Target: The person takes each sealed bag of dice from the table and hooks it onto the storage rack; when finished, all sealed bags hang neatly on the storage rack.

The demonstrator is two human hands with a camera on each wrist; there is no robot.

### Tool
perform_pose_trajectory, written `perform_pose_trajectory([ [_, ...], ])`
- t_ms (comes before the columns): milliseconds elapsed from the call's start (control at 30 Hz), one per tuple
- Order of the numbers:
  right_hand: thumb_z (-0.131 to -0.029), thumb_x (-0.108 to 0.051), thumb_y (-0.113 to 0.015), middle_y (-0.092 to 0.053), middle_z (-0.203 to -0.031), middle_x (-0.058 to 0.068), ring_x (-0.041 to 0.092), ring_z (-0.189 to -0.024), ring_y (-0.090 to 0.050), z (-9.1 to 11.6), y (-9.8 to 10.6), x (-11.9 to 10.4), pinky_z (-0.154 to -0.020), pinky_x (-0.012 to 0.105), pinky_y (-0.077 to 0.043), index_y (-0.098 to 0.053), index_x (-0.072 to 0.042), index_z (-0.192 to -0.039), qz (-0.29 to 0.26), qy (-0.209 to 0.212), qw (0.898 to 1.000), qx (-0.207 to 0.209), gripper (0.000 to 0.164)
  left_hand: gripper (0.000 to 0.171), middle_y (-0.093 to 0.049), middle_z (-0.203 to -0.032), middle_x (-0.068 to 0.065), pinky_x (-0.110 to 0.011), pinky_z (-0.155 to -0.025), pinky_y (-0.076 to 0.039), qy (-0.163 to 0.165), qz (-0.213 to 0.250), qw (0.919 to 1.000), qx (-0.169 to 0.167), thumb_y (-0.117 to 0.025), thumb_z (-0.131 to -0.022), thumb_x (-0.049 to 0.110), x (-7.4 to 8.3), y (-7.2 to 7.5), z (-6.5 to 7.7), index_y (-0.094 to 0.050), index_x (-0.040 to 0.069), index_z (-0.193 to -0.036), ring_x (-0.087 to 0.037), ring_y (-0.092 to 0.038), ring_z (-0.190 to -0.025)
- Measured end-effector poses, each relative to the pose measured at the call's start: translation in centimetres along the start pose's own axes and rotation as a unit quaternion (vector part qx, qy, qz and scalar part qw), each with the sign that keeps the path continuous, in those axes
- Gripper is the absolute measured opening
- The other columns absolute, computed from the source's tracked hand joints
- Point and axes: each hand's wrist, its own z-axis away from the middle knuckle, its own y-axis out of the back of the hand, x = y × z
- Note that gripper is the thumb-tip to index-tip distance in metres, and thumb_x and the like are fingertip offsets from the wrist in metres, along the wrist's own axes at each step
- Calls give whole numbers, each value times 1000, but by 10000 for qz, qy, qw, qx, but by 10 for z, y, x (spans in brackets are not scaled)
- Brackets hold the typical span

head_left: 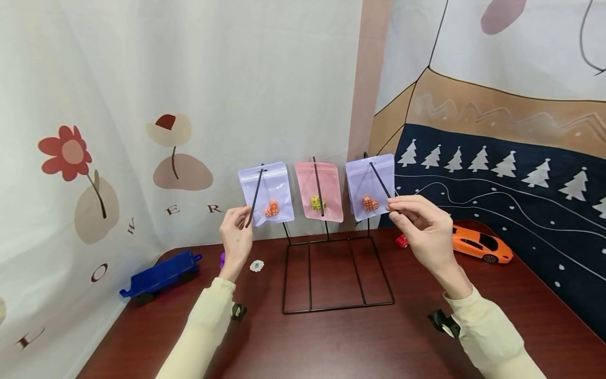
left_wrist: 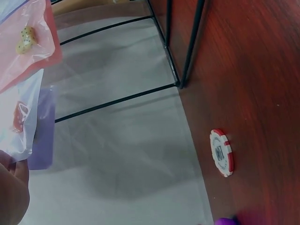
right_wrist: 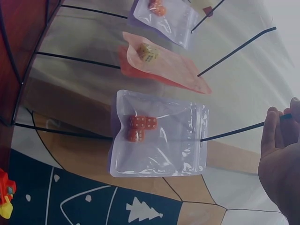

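Observation:
A black wire display rack [head_left: 310,279] stands on the table, with three long hooks pointing forward. From the left hook hangs a lilac zip pouch [head_left: 279,187] with orange dice behind its clear front. The middle hook carries a pink pouch [head_left: 306,184] with yellow dice. On the right hook is another lilac pouch [right_wrist: 173,150], also showing orange dice. My left hand [head_left: 236,239] pinches the left hook near its front end, beside the pouch. With thumb and fingertips, my right hand [head_left: 428,231] pinches the tip of the right hook, in front of its pouch.
A white poker chip [head_left: 256,266] with red edge marks lies left of the rack, near a purple object [head_left: 222,259] partly behind my left wrist. Farther left sits a blue toy trailer [head_left: 163,273]. An orange toy car [head_left: 480,243] and a small red toy [head_left: 402,241] are at right.

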Motion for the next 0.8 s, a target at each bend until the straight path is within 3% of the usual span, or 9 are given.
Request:
perform_pose_trajectory([
  [233,-70,22,-57,-54,-90,30,26,-85,-57,0,-6,3,-79,28,-46,-58,18,-89,118,48,9999,-69,20,13,-53,-89,-16,-25,-75,-48,112,-59,9999,103,-59,-81,1,-4,10,2,-63,-5,-92,-24,-58,-83],
  [467,-71,19,-60,-57,-92,26,22,-83,-55,0,-6,3,-76,23,-47,-60,14,-90,895,121,9958,-124,20,14,-52,-90,-16,-31,-77,-48,182,82,9996,201,-58,-79,-7,-4,16,1,-61,-9,-93,-33,-56,-87],
  [533,-71,18,-60,-58,-93,24,21,-82,-54,-1,-4,2,-74,22,-47,-61,12,-91,1106,157,9936,-154,21,14,-52,-90,-18,-36,-76,-48,17,-35,9996,275,-58,-78,-9,-3,17,2,-61,-9,-92,-33,-55,-87],
  [633,-71,16,-61,-59,-94,23,22,-83,-55,-2,-2,1,-73,21,-47,-63,9,-91,1343,236,9906,-102,22,14,-53,-90,-21,-41,-72,-48,-516,-312,9978,285,-59,-77,-9,1,20,1,-61,-9,-91,-31,-54,-85],
  [800,-69,15,-64,-60,-95,20,23,-86,-55,3,-7,3,-76,23,-45,-64,6,-93,1769,301,9837,123,26,18,-58,-88,-13,-28,-71,-48,-1496,-785,9855,165,-60,-76,-9,16,37,-9,-64,-2,-92,-24,-55,-80],
])
